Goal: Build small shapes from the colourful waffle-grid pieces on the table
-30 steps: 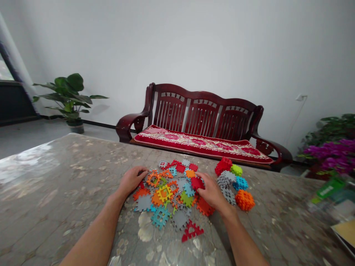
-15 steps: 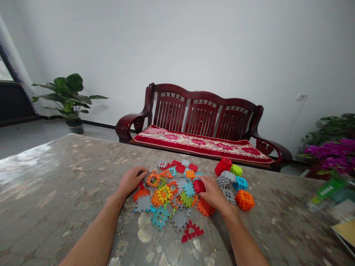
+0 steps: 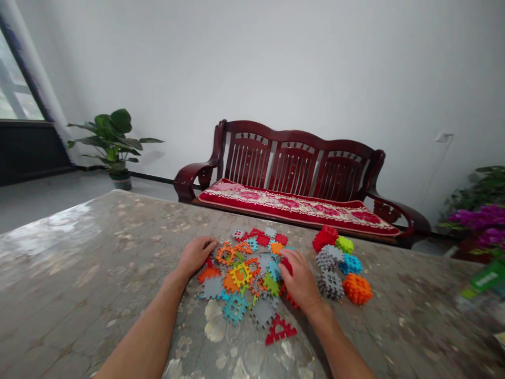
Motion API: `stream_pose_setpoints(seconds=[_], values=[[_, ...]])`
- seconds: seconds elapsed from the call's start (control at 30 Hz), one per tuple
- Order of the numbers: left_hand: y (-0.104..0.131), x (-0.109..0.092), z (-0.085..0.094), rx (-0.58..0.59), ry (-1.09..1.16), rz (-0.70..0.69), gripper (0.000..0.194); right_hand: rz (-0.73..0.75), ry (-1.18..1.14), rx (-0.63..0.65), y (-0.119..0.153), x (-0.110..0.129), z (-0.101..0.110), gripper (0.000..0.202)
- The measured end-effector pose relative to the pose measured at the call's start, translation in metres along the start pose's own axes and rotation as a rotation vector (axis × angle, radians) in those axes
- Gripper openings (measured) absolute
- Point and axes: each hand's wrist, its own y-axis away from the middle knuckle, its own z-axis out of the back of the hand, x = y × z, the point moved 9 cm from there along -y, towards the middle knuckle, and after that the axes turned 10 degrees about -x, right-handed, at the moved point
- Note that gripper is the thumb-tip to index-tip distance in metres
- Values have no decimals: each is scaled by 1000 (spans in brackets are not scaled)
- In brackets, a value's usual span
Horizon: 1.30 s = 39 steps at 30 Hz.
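Note:
Flat notched plastic pieces in several colours lie in a loose pile, with a yellow frame piece (image 3: 241, 275) near its middle and a red triangle piece (image 3: 280, 330) at the near edge. My left hand (image 3: 197, 255) rests at the pile's left side, fingers curled, and what is under the fingertips is hidden. My right hand (image 3: 299, 278) is over the pile's right side, its fingers on a red piece (image 3: 287, 265). Right of it sit grouped pieces: a red stack (image 3: 325, 238), a grey stack (image 3: 330, 285), a blue stack (image 3: 351, 263) and an orange stack (image 3: 357, 289).
The patterned table (image 3: 98, 273) fills the foreground. Behind it stands a wooden bench (image 3: 292, 202) with a red cover. A potted plant (image 3: 114, 138) is at the back left. Purple flowers (image 3: 483, 218) and a green package (image 3: 487, 276) are at the right.
The whole view has shifted slightly, so the scene sits farther right. My right hand has moved a little left relative to the pile, covering more of the red piece. My left hand is nearly unchanged.

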Motion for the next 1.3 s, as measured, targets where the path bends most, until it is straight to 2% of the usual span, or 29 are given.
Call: stream_pose_setpoints(seconds=[0.1, 0.23, 0.3, 0.4, 0.5, 0.6, 0.67, 0.77, 0.87, 1.0, 1.17, 1.3], values=[[0, 3, 11, -51, 67, 83, 42, 33, -13, -38, 10, 1, -4, 30], [-1, 11, 34, -159, 141, 169, 37, 90, -4, -58, 18, 3, -7, 27], [-2, 14, 39, -160, 159, 185, 35, 105, 9, -57, 19, 2, -8, 27], [0, 10, 35, -71, 170, 155, 43, 105, 12, -63, 19, 0, -9, 26], [3, -3, 24, 43, 108, 52, 53, 96, 4, -70, 19, -2, -9, 25], [5, -14, 15, 85, 27, -47, 48, 96, 2, -61, 20, -2, -10, 24], [5, -16, 13, 75, 3, -61, 44, 94, -2, -54, 20, -2, -10, 24], [5, -15, 10, 63, 37, -10, 40, 88, -7, -52, 20, -2, -11, 26], [4, -17, 12, 27, 103, 40, 31, 81, -11, -57, 20, -1, -10, 27], [3, -27, 17, -24, 138, 37, 19, 73, -21, -64, 20, 0, -9, 28], [4, -44, 25, -142, 199, 4, 25, 49, -38, -59, 19, -1, -9, 29], [6, -55, 26, -220, 191, 29, 26, 34, -45, -49, 19, -3, -9, 28]])
